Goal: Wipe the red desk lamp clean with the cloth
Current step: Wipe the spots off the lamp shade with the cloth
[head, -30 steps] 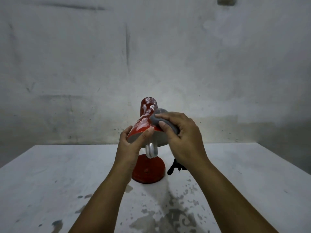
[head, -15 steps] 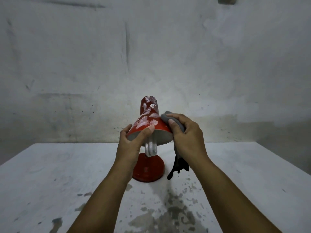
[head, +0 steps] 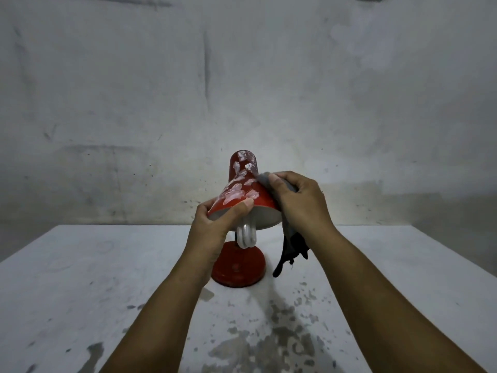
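Red desk lamp [head: 243, 189] under wiping.
Left hand [head: 215, 224] grips the shade rim; right hand [head: 301, 203] presses the clutched grey cloth [head: 265, 179] opposite.

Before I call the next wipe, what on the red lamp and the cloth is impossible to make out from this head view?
- Far side of the red metal lamp shade: faces away.
- Shade surface beneath the grey cloth: covered by it and the right hand.
- Lamp neck: hidden behind the left hand and white bulb.
- Part of the round red base: behind the left forearm.
- Object at the top edge: cropped.
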